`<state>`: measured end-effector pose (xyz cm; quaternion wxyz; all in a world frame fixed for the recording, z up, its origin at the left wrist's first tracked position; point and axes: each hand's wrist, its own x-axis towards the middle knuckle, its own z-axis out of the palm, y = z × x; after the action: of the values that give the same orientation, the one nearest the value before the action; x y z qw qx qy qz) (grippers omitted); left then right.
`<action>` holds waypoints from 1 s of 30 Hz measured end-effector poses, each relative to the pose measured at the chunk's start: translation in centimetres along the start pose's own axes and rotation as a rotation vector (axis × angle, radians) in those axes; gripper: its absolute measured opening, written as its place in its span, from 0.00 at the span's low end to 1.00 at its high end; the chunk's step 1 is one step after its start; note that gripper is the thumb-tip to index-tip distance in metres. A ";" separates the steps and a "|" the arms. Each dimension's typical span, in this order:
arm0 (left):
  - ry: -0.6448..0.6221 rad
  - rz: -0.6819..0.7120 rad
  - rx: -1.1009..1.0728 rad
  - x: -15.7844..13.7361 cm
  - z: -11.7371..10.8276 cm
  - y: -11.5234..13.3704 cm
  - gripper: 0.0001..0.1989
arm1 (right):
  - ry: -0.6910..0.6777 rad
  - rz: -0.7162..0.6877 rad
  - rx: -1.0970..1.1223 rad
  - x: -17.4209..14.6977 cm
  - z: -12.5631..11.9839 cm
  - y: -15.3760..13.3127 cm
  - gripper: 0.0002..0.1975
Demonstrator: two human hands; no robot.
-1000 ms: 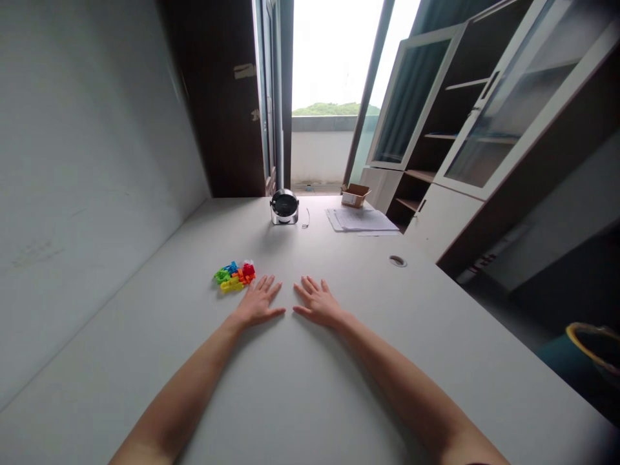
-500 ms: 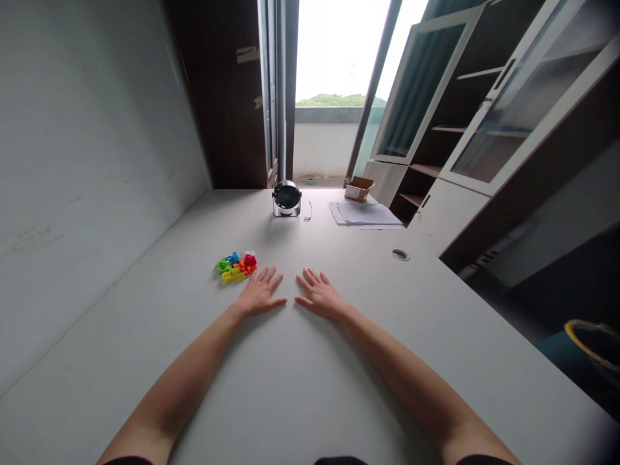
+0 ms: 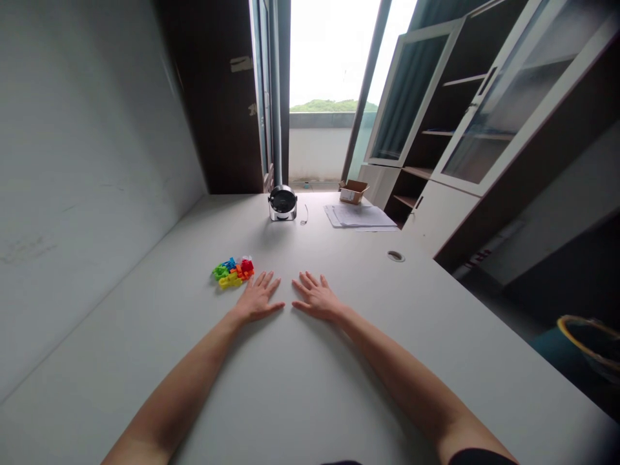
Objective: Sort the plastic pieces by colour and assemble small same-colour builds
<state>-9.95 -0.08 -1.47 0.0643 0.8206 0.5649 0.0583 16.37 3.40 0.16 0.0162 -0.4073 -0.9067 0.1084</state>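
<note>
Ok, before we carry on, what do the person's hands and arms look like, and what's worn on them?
Both the left hand and right hand are ungloved, with no watch visible. The forearms are bare; a black sleeve edge shows near the right elbow.

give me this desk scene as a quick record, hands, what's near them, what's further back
left hand: open, palm down on the white table, holding nothing
right hand: open, palm down, holding nothing
nearest left hand: pile of colourful pieces, just beyond it to the left; contact unclear
right side: round hole in the tabletop
far middle: round black device on a metal stand
far right: papers, with an open cardboard box at their far edge
</note>
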 end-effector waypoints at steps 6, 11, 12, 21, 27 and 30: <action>0.014 -0.001 -0.015 -0.1 -0.1 0.3 0.45 | -0.007 0.017 -0.005 -0.2 -0.1 -0.1 0.42; -0.006 -0.007 -0.010 0.0 -0.2 0.3 0.44 | 0.001 0.001 -0.016 -0.2 0.0 -0.1 0.46; -0.011 -0.008 -0.009 0.0 -0.2 0.3 0.44 | -0.001 -0.002 -0.016 -0.2 0.0 -0.1 0.47; -0.026 -0.004 -0.014 -0.1 0.1 0.0 0.45 | 0.007 0.006 -0.020 -0.2 0.2 -0.3 0.47; -0.022 -0.006 -0.009 0.0 0.1 -0.1 0.45 | 0.024 0.013 -0.027 -0.1 0.3 -0.5 0.45; -0.018 -0.011 -0.010 -0.1 -0.1 0.0 0.44 | 0.035 0.017 -0.029 -0.2 0.3 -0.5 0.43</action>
<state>-10.02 -0.12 -1.33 0.0736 0.8178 0.5683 0.0535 16.08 2.88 -0.02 0.0251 -0.4172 -0.9041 0.0885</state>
